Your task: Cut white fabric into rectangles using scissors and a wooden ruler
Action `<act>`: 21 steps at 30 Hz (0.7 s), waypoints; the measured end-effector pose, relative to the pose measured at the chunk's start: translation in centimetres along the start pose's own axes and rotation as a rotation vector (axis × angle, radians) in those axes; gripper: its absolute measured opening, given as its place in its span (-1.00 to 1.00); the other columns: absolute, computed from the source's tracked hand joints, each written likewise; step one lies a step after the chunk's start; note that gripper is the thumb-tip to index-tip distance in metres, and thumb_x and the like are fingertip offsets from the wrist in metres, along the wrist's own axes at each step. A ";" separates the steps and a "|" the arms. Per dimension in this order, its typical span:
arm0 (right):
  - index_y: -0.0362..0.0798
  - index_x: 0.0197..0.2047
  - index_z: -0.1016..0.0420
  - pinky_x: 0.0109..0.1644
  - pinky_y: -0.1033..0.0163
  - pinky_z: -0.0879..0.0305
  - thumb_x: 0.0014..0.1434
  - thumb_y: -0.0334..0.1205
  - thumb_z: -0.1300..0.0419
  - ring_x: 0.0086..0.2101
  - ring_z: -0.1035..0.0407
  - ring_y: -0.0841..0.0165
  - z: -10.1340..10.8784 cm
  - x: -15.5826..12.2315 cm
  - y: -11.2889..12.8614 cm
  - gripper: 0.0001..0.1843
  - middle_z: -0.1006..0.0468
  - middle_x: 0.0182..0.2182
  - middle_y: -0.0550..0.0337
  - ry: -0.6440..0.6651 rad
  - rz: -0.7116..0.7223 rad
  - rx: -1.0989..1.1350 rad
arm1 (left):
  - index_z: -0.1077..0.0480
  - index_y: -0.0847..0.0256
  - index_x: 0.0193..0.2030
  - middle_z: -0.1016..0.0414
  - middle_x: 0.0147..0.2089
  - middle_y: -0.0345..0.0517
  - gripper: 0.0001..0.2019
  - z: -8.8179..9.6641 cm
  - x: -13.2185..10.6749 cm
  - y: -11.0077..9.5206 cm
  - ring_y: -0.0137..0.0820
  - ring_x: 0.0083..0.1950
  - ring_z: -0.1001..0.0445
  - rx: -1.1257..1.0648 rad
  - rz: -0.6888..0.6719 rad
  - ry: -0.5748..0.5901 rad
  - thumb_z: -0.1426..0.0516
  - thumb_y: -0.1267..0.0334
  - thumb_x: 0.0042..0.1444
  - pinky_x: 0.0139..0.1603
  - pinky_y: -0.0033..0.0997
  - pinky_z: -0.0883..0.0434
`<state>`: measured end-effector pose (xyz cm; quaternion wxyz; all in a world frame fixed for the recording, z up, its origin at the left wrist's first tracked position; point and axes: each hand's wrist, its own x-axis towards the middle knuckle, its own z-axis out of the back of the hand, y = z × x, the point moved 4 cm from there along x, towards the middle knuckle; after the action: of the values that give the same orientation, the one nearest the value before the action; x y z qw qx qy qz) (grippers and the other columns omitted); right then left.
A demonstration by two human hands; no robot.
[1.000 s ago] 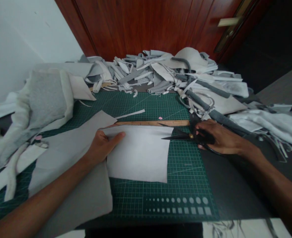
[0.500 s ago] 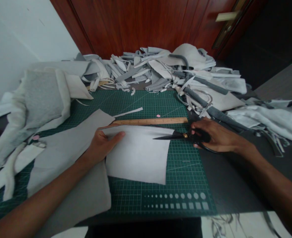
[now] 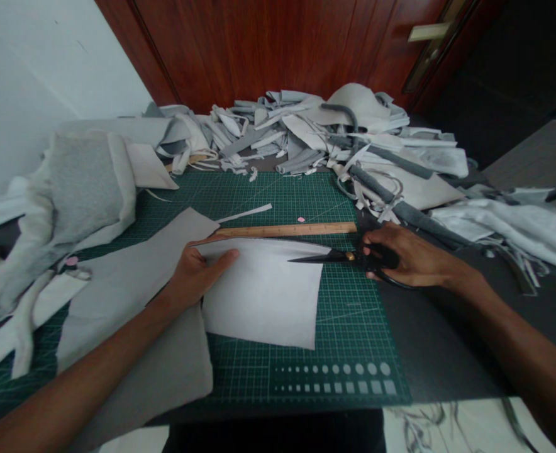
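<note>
My left hand lies flat on a white fabric piece, pressing it onto the green cutting mat. That piece overlaps a larger grey fabric sheet under my wrist. My right hand grips black tailor's shears, whose blades point left and reach over the white fabric's top right corner. Just above that edge runs a wooden ruler, its left end lying on the fabric. The lower blade is hidden under the cloth or cannot be told apart.
A large heap of grey and white fabric offcuts lies behind the mat, against a reddish wooden door. Padded grey fabric is bunched at left, and white scraps lie on the dark table at right.
The shears and my right hand have moved left, bringing the blade tips further over the white fabric. My left hand has stayed on the fabric, and the ruler has not shifted.
</note>
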<state>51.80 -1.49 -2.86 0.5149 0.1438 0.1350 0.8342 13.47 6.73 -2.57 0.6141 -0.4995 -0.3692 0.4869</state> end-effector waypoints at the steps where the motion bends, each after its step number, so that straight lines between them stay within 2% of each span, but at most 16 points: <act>1: 0.06 -0.22 -0.55 -0.13 0.07 -0.40 0.19 0.30 -0.30 -0.29 -0.48 0.17 0.0 0.0 0.0 -0.55 -0.65 -0.28 0.07 0.000 0.004 -0.003 | -0.66 0.27 -0.22 -0.69 -0.31 -0.16 -0.76 -0.1 0.0 -0.1 -0.40 -0.38 -0.56 -0.007 -0.013 0.003 -0.37 0.20 -0.03 -0.38 -0.48 -0.55; 6: 0.05 -0.25 -0.54 -0.16 0.09 -0.36 0.21 0.26 -0.31 -0.31 -0.47 0.19 -0.1 0.1 0.1 -0.58 -0.65 -0.30 0.08 0.007 0.021 -0.019 | -0.63 0.28 -0.29 -0.66 -0.37 -0.19 -0.79 -0.2 0.0 -0.5 -0.43 -0.41 -0.53 -0.011 -0.016 0.008 -0.36 0.20 -0.05 -0.44 -0.55 -0.51; 12: 0.05 -0.28 -0.55 -0.18 0.09 -0.34 0.20 0.27 -0.30 -0.34 -0.45 0.20 0.0 0.1 0.2 -0.57 -0.63 -0.34 0.09 -0.018 0.013 0.001 | -0.67 0.28 -0.20 -0.67 -0.34 -0.18 -0.77 0.0 0.1 0.1 -0.46 -0.42 -0.48 -0.015 -0.035 0.018 -0.37 0.22 0.00 -0.45 -0.56 -0.48; 17: 0.04 -0.31 -0.55 -0.17 0.09 -0.32 0.20 0.24 -0.30 -0.37 -0.43 0.21 0.2 0.1 0.1 -0.59 -0.63 -0.36 0.10 -0.016 0.009 -0.007 | -0.62 0.27 -0.33 -0.58 -0.46 -0.27 -0.83 0.1 0.1 -0.1 -0.50 -0.48 -0.43 -0.025 -0.013 -0.008 -0.39 0.25 -0.08 -0.50 -0.58 -0.41; 21: 0.04 -0.32 -0.52 -0.20 0.12 -0.27 0.22 0.20 -0.29 -0.39 -0.41 0.24 0.3 0.1 0.1 -0.62 -0.61 -0.41 0.12 -0.020 0.023 -0.004 | -0.61 0.26 -0.34 -0.51 -0.51 -0.28 -0.83 -0.2 -0.1 -0.8 -0.47 -0.45 -0.44 -0.019 -0.022 -0.008 -0.37 0.24 -0.09 -0.50 -0.56 -0.40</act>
<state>51.82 -1.37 -2.52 0.5068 0.1526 0.1267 0.8389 13.85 6.60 -1.82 0.6133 -0.4994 -0.3815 0.4785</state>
